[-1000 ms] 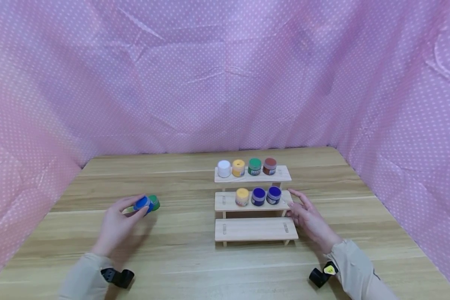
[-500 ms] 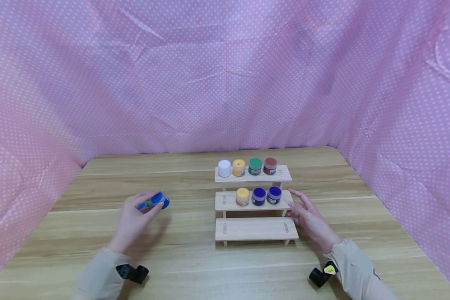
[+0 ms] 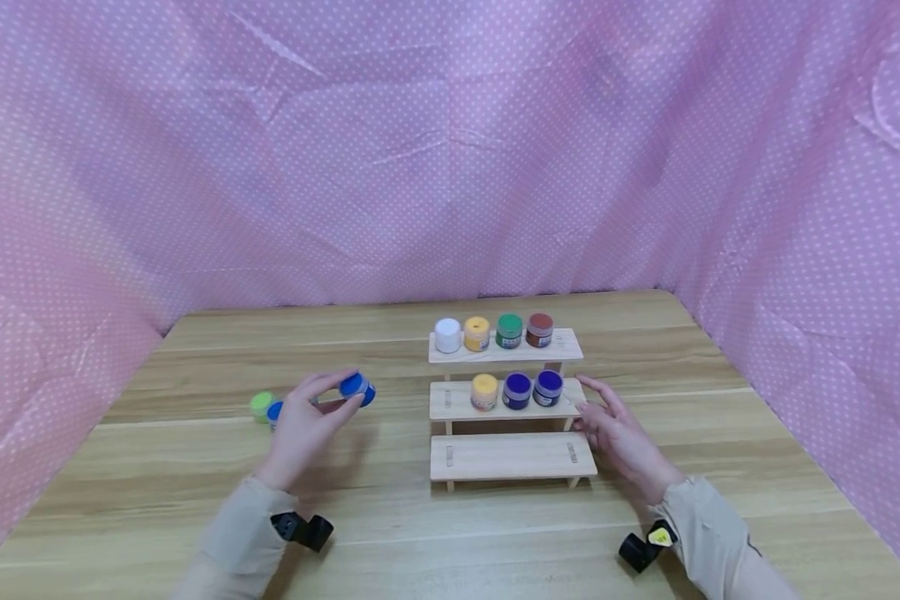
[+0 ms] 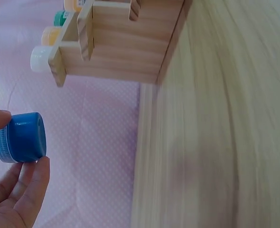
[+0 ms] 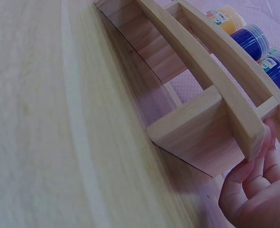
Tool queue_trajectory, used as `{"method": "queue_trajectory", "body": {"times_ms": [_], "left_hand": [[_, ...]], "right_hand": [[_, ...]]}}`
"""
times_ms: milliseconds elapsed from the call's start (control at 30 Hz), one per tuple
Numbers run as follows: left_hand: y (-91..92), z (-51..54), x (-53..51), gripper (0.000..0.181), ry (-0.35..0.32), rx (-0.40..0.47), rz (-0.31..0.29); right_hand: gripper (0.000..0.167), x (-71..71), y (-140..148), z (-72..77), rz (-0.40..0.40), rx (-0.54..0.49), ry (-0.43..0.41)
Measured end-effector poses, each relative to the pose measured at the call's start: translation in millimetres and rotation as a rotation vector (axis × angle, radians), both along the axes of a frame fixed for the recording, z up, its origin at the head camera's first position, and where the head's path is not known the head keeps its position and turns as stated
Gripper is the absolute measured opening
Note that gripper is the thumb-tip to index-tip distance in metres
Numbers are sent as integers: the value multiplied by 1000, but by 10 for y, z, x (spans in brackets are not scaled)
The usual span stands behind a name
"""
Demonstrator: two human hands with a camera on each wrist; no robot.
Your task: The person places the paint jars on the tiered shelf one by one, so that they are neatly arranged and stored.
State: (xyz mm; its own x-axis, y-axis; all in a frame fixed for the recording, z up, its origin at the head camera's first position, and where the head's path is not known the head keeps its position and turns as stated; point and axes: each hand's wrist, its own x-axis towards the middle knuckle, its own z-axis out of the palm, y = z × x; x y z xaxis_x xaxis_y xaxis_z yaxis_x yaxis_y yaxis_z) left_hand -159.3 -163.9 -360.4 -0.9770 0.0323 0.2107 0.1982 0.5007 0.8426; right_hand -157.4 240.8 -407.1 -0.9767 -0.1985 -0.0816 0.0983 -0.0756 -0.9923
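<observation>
A blue jar (image 3: 357,388) is pinched between the thumb and fingers of my left hand (image 3: 305,429), held above the table left of the wooden rack; the left wrist view shows the same blue jar (image 4: 27,137) tilted on its side. My right hand (image 3: 624,442) touches the right end of the three-tier wooden rack (image 3: 513,457), and in the right wrist view its fingertips rest at a shelf's end. On the middle shelf stand a yellow jar (image 3: 484,392) and two dark blue jars (image 3: 517,391). The lowest shelf bears no jar.
Across the top shelf stand a white jar (image 3: 447,335), a yellow jar (image 3: 476,333), a green jar (image 3: 509,331) and a brown jar (image 3: 539,330). A light green jar (image 3: 262,406) and another blue jar (image 3: 273,412) are on the table by my left hand. Pink dotted cloth hangs behind.
My left hand has moved right, toward the rack, with the blue jar in it. The light green jar and another blue jar have come into sight behind it. My right hand has stayed put.
</observation>
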Motion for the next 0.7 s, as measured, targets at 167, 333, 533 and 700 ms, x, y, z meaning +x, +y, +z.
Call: {"method": "queue_trajectory", "body": {"times_ms": [167,333,533,700], "left_hand": [[105,-21,-60,38,11,28,-32],[206,-21,-86,38,-15,41,-30],[325,-11,-107,37,3,65,-61],[426,21,-127,36,-5,69,-83]], "right_hand": [[33,2,5,8,9,-3,13],[34,10,9,-1,14,-24,16],[35,15,9,-2,5,-17,8],[36,7,4,15,-4,5,-4]]}}
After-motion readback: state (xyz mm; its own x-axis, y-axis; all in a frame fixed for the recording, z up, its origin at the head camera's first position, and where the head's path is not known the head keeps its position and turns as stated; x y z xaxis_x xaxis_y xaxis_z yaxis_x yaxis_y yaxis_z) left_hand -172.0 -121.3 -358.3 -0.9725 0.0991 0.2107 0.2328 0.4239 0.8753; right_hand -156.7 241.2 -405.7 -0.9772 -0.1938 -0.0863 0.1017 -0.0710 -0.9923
